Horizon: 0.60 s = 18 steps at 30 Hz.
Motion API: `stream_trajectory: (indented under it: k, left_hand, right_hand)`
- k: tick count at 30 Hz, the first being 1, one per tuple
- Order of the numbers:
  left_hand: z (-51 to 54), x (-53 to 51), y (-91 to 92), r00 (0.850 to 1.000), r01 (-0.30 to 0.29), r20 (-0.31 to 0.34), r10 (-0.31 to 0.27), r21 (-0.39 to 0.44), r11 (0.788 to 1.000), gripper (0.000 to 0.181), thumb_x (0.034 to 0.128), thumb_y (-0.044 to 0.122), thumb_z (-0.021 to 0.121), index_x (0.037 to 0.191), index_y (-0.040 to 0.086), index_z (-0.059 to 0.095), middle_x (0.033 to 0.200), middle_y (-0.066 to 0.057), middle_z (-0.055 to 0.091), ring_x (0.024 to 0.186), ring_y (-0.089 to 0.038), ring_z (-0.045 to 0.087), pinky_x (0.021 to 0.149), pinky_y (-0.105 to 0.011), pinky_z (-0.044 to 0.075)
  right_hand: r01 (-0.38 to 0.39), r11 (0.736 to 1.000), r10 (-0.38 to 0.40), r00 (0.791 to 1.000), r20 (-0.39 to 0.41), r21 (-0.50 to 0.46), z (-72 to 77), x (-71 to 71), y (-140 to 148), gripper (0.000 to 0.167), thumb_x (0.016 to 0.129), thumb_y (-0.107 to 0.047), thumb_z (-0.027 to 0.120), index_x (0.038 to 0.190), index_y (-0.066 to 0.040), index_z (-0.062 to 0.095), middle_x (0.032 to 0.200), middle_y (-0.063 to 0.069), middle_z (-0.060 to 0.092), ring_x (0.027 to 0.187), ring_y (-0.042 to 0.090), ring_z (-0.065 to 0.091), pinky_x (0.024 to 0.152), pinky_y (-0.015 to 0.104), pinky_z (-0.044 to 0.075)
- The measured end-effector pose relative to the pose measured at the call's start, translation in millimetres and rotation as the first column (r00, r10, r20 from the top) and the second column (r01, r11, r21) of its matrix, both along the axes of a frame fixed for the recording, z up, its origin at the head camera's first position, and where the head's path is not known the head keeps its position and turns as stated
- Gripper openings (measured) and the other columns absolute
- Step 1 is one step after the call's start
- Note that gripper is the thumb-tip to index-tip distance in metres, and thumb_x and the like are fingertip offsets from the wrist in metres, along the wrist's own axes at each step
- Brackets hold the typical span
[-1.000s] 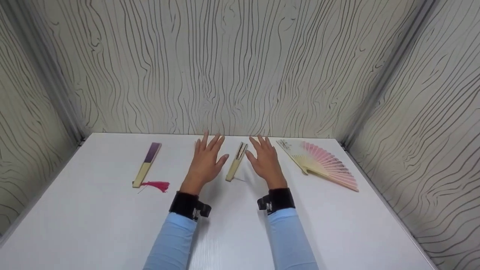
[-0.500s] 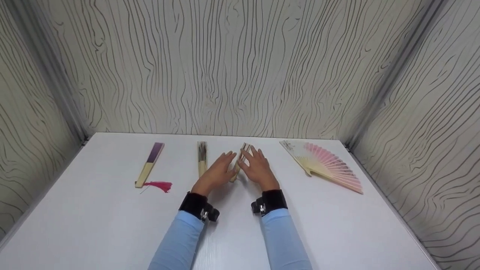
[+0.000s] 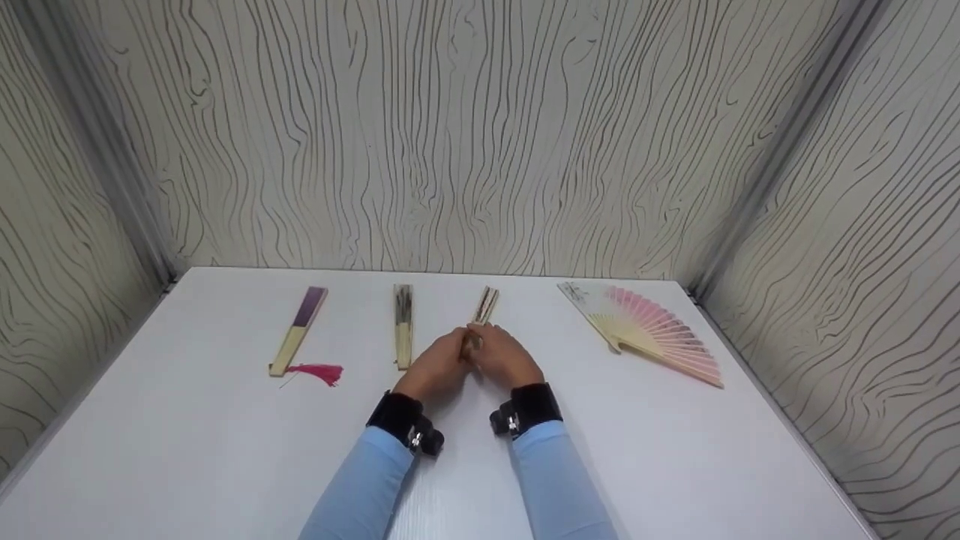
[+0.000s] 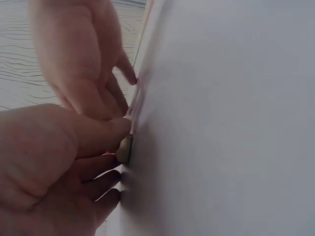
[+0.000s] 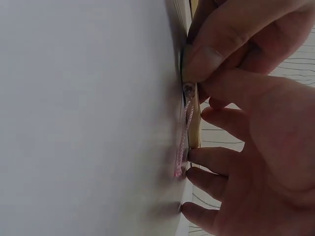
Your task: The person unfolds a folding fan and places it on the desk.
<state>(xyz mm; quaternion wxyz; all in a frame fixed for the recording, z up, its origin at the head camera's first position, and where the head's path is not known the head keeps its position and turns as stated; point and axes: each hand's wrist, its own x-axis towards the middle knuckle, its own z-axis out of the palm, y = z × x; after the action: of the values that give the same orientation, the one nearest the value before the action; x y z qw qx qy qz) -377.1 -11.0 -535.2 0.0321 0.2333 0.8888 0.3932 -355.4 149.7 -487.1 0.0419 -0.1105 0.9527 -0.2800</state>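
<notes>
Folded fan jutted out beyond both hands, upper part bare, near end under fingers. Left hand pinched that end between thumb and finger; right hand gripped just beside, thumbs close. Pink cord trailed from rivet. Second closed fan lay near left hand; spread pink fan well apart, rightward.

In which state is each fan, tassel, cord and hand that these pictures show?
Purple fan: folded, lying flat.
Pink tassel: spread loosely.
Grey-topped fan: folded, lying flat.
Patterned fan: folded, partly covered.
Pink cord: loose, at the patterned fan's end.
Pink-white fan: spread open.
Left hand: pinching the patterned fan.
Right hand: at the patterned fan, grip unclear.
</notes>
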Motion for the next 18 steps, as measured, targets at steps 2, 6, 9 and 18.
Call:
stream_trajectory:
  k: [2, 6, 9, 18]
  left_hand:
    - [1.7, 2.0, 1.6, 0.999, -0.035, 0.01, 0.035, 0.033, 0.999, 0.045, 0.1049, 0.007, 0.054, 0.149, -0.002, 0.052, 0.152, -0.027, 0.063, 0.148, -0.044, 0.057, 0.128, -0.056, 0.045]
    - [23.6, 14.9, 4.4, 0.984, -0.114, 0.157, 0.088, 0.169, 0.979, 0.054, 0.0938, -0.005, 0.053, 0.148, -0.007, 0.052, 0.149, -0.029, 0.064, 0.145, -0.044, 0.059, 0.124, -0.054, 0.05]
    - [40.0, 23.4, 7.1, 0.948, -0.202, 0.293, 0.121, 0.265, 0.943, 0.058, 0.0926, -0.007, 0.052, 0.151, -0.008, 0.052, 0.15, -0.029, 0.064, 0.144, -0.042, 0.059, 0.122, -0.049, 0.052]
    - [44.1, 25.3, 8.5, 0.902, -0.293, 0.407, 0.145, 0.328, 0.898, 0.051, 0.0998, 0.004, 0.06, 0.149, -0.009, 0.057, 0.142, -0.028, 0.07, 0.132, -0.038, 0.068, 0.108, -0.039, 0.059]
  right_hand:
    - [-0.001, 1.0, 0.001, 1.0, -0.015, -0.015, -0.6, -0.3, -2, 0.043, 0.109, -0.019, 0.059, 0.151, -0.009, 0.062, 0.156, 0.019, 0.063, 0.15, 0.041, 0.056, 0.13, 0.055, 0.044]
    - [0.017, 0.999, -0.019, 0.999, -0.046, -0.037, -1.8, -0.4, -3, 0.043, 0.104, -0.011, 0.067, 0.147, -0.011, 0.066, 0.15, 0.017, 0.069, 0.145, 0.039, 0.061, 0.127, 0.054, 0.048]
    - [0.049, 0.996, -0.055, 0.996, -0.074, -0.074, -2.7, -0.7, -4, 0.046, 0.1, -0.005, 0.073, 0.145, -0.008, 0.067, 0.147, 0.02, 0.07, 0.143, 0.04, 0.062, 0.125, 0.054, 0.049]
    - [0.219, 0.943, -0.218, 0.975, 0.032, -0.249, -2.9, -3.3, 0, 0.058, 0.09, 0.003, 0.079, 0.145, 0.003, 0.061, 0.133, 0.026, 0.075, 0.123, 0.038, 0.074, 0.106, 0.049, 0.062]
